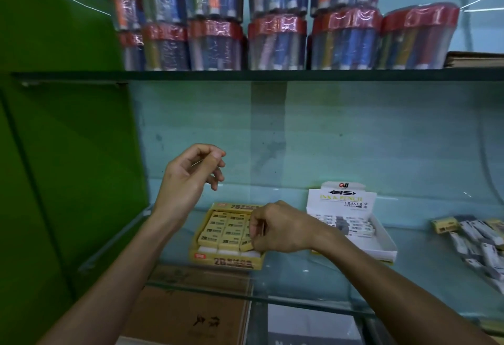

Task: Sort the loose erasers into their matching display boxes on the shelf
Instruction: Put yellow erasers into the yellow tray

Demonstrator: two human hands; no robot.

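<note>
So the right hand (275,228) is down in the yellow 2B eraser box (226,260), fingers curled in and pinching a yellow eraser (246,245) at the box's front right corner. That eraser sits a bit tilted against the neat rows already packed in there, and I can't tell if it's fully seated or not.

Left hand (188,178) is up in the air, above and to the left of the right one, well clear of the box. Fingers loosely curled, thumb and forefinger close to touching, but there's nothing in it as far as I can see.

Just right of the right hand's wrist is the white display box (381,246) with its flap standing up reading "INK & PENCIL ERASER", partly filled with white and grey sleeved erasers toward the back.

Way further right, near the edge of view, is the loose pile of erasers (480,243), a mix of yellow ones and the white/grey kind, lying every which way on the glass shelf (300,271).

Above both hands there's another shelf stacked with shrink-wrapped tubs of markers (275,41) with red tops. Below the forearms, under the glass, a brown cardboard box (191,312).
</note>
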